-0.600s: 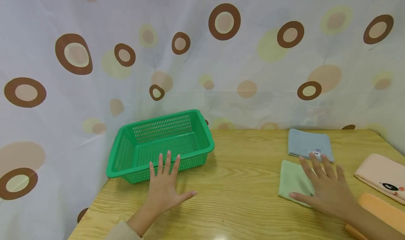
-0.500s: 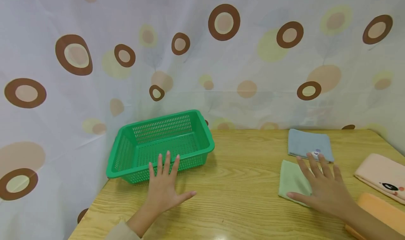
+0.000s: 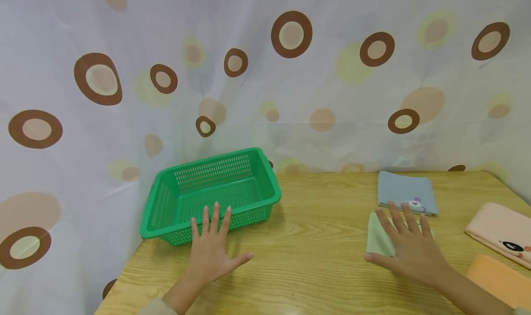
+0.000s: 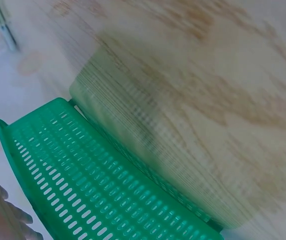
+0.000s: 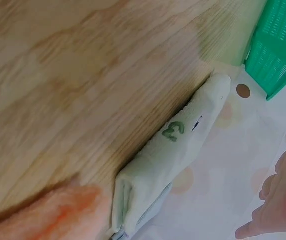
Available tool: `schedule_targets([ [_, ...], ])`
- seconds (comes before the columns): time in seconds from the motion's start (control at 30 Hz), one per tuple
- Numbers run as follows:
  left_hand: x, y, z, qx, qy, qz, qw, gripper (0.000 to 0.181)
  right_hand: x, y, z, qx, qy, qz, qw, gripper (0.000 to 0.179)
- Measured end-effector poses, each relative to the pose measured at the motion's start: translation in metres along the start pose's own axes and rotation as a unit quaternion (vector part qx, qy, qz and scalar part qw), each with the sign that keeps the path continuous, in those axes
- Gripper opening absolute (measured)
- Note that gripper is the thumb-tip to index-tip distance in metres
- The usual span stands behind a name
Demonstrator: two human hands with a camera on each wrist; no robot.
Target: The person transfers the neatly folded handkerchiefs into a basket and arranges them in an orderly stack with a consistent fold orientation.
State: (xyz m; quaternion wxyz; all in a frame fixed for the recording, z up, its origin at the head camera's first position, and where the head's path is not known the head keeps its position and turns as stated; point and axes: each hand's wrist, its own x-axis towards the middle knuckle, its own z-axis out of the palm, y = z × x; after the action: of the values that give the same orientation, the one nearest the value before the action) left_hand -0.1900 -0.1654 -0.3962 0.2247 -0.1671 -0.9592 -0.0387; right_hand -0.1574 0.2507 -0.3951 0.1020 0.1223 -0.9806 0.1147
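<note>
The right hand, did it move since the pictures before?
Yes. In the head view, the right hand has moved left, judged against the light green cloth on the table.

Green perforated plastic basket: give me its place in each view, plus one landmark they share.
Head: the green rectangular perforated plastic basket stands left of centre, just below mid-height.
Left wrist: it fills much of the lower left, cut off by the bottom edge.
Right wrist: it shows in the upper right corner, partly out of frame.
Shared landmark: the wood-grain tabletop, seen in all three.
</note>
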Motion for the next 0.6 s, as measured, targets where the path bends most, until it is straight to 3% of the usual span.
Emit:
schedule_targets([
  [0.6,-0.002,-0.012,-0.006,-0.008,-0.008,-0.029,0.9995,0.110,0.017,-0.025,0.003,0.025,0.017,-0.028,0.9992,0.102],
])
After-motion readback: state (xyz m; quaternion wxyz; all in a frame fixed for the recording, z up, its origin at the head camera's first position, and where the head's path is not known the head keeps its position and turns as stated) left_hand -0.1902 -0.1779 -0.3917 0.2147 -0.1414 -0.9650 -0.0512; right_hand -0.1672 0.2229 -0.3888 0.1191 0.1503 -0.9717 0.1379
